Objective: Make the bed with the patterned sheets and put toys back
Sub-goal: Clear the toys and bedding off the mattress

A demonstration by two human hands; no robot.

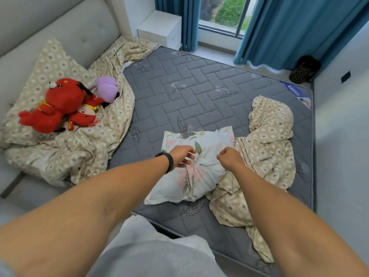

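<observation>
Views: one only, head-worn; nothing shared with a second view.
Position: above the near edge of the grey mattress (199, 92), at standing head height.
Direction: forward and down, across the bed toward the window (223, 13).
Nearness: forearms large in the foreground; left hand (182, 155) and right hand (229, 157) near centre.
Lens: wide-angle, edges bent.
Left edge: headboard (60, 31).

Both hands over floral pillow (191, 172) on bare grey mattress (199, 92): left hand (182, 156) fingers loosely spread, touching it; right hand (229, 157) fisted on bunched fabric. Patterned sheet (265, 148) crumpled just right of pillow, another heap (69, 148) at headboard (60, 27) carrying red plush toys (60, 104) and purple plush (106, 88).
</observation>
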